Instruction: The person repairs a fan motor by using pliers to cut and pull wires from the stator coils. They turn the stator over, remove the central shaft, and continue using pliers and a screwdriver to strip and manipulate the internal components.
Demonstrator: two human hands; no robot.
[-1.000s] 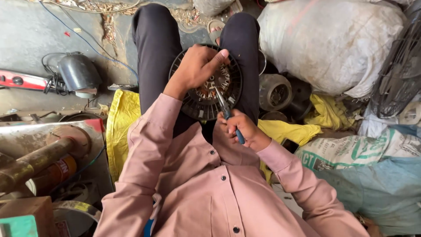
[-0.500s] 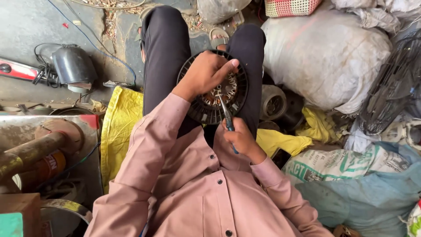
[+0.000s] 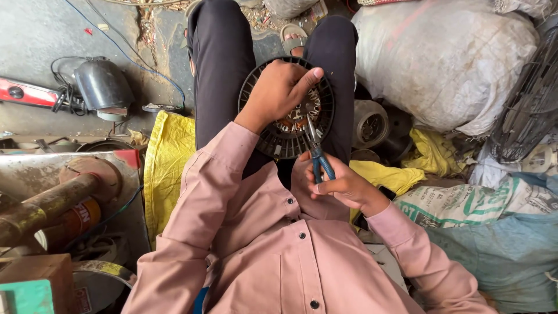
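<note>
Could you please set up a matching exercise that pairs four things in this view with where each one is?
Things:
1. left hand
2. pliers
3. yellow cloth
4. white sack

Places:
A. held in the right hand, tips at the copper windings
B. on the floor beside the person's left leg
C. on top of the round black motor housing on the lap
D. upper right of the view, beyond the right knee

Pairs: 1-C, 2-A, 3-B, 4-D
</note>
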